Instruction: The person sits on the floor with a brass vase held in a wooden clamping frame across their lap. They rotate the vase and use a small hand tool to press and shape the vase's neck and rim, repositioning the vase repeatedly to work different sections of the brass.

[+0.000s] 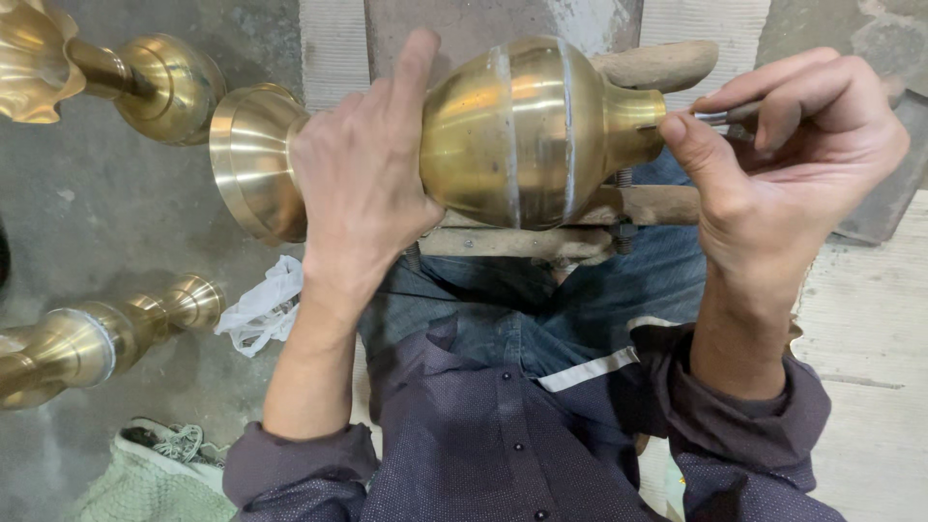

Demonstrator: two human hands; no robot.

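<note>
Both hands [580, 184] around brass vase [522, 130]

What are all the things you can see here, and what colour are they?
Vase: 1, brass-gold, centre, lying on wooden rest.
Wooden rest: 1, brown, under vase.
Tool: 1, grey metal, at vase mouth.
Brass stands: 2, gold, left on floor.
Rag: 1, white, left floor.
Green cloth: 1, bottom left.
Left hand: 1, gripping vase neck.
Right hand: 1, pinching tool.
</note>
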